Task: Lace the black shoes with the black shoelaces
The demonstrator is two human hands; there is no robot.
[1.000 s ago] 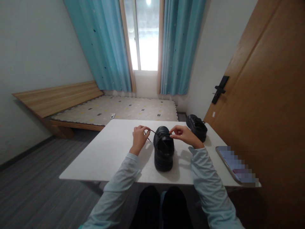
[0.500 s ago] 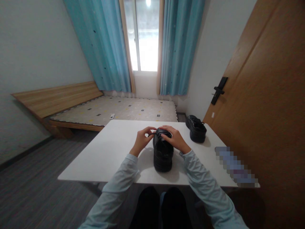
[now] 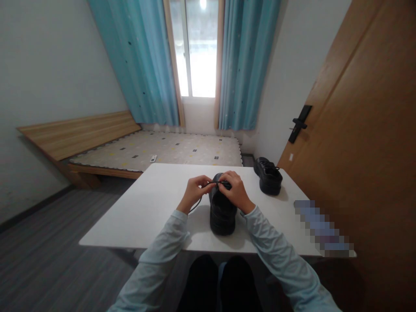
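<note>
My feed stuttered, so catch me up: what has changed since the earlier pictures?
The right hand moved left over the near shoe, closing in on the left hand, which shifted slightly right. The lace in the left hand now trails down near its wrist. The near shoe and far shoe stayed put.

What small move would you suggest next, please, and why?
Perhaps the left hand could gently draw the lace outward while the right hand steadies it: both appear to pinch it over the nearer shoe, and slack curves below the left hand.
</note>
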